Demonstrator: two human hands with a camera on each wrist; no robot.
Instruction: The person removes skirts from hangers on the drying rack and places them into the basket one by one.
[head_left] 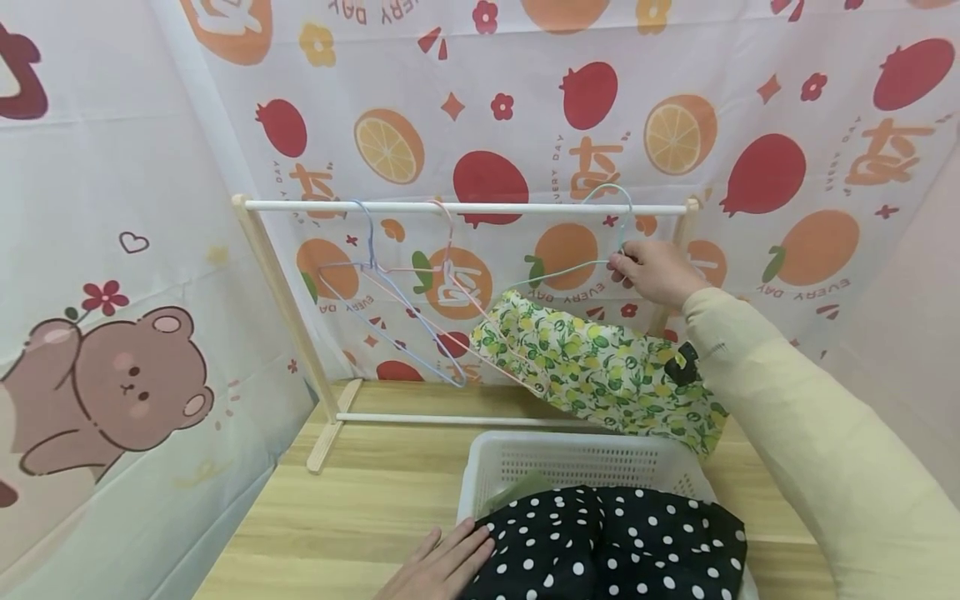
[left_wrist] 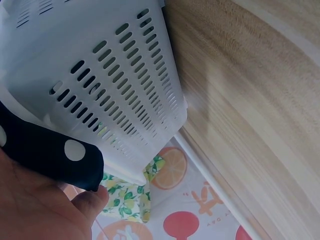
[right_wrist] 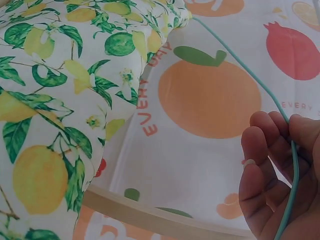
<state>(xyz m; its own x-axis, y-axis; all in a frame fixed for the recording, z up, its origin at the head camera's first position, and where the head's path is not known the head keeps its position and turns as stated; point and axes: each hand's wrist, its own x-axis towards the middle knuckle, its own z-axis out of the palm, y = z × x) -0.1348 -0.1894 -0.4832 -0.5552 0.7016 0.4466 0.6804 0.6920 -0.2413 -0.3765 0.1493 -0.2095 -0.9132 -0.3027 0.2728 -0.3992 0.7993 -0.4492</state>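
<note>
Near the right end of the rack's bar, my right hand [head_left: 660, 271] pinches a mint-green hanger [right_wrist: 252, 67] just below its hook. That hook loops over the bar in the head view. A lemon-print cloth [head_left: 600, 358] hangs tilted from this hanger, with a dark clip-like piece [head_left: 682, 364] at its right side. My left hand [head_left: 444, 567] rests with extended fingers on the left edge of a black polka-dot cloth [head_left: 630, 542]. The polka-dot cloth lies over the front of a white basket [head_left: 480, 475], hiding much of its inside.
A clothes rack with a white bar [head_left: 300, 205] and wooden legs stands on the wooden table [head_left: 330, 508]. A blue hanger [head_left: 405, 312] and a pink hanger [head_left: 480, 304] hang on its bar. Behind is a fruit-print curtain [head_left: 487, 75]; a bear-print curtain [head_left: 97, 208] hangs left.
</note>
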